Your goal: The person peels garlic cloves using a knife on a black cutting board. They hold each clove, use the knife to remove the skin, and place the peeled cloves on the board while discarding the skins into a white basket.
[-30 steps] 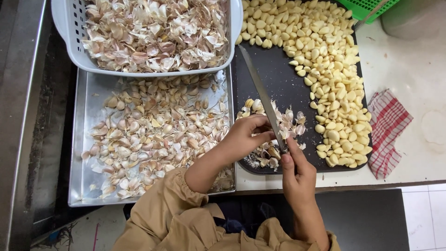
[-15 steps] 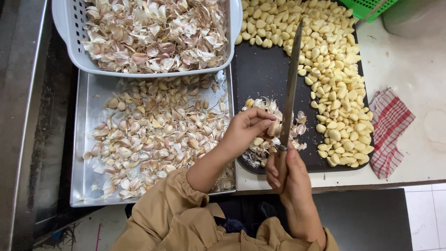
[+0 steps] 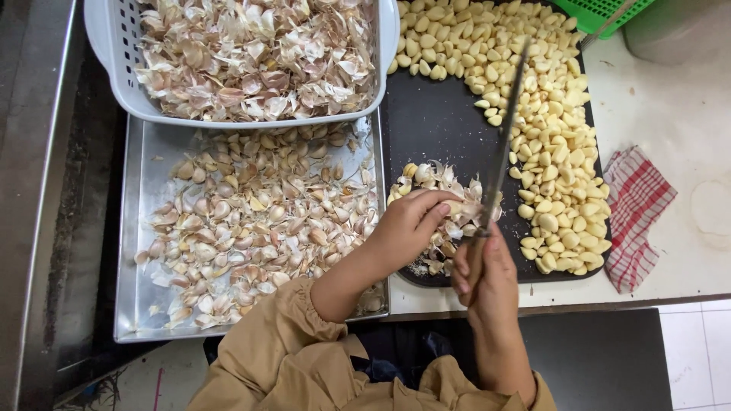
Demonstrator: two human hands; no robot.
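Raised now, the knife [image 3: 502, 137] stands nearly upright on edge over the board [image 3: 438, 125]; a second ago its blade lay slanting low across the dark surface. At far left, a steel tray [image 3: 141, 304] holds unpeeled cloves [image 3: 251, 213] and loose husks. Above it, a white basket [image 3: 384, 46] brims with papery skins [image 3: 251, 53], its lower rim overlapping the tray. My left hand [image 3: 407, 224] reaches in from the tan sleeve [image 3: 282, 335] and pinches a single clove [image 3: 457, 207] at the edge of a small heap of skins and cloves on the board's near end, fingers closed around it. Just beside it, my right hand [image 3: 487, 278] is clenched on the knife's handle, the blade rising away from me, just right of the pinched clove and across the band of peeled garlic [image 3: 556, 152]. That pale yellow garlic curves along the board's far and right sides. Right of the board, a red-checked cloth [image 3: 636, 205] lies crumpled on the white counter [image 3: 678, 137], and a green basket [image 3: 605, 11] shows at the top edge.
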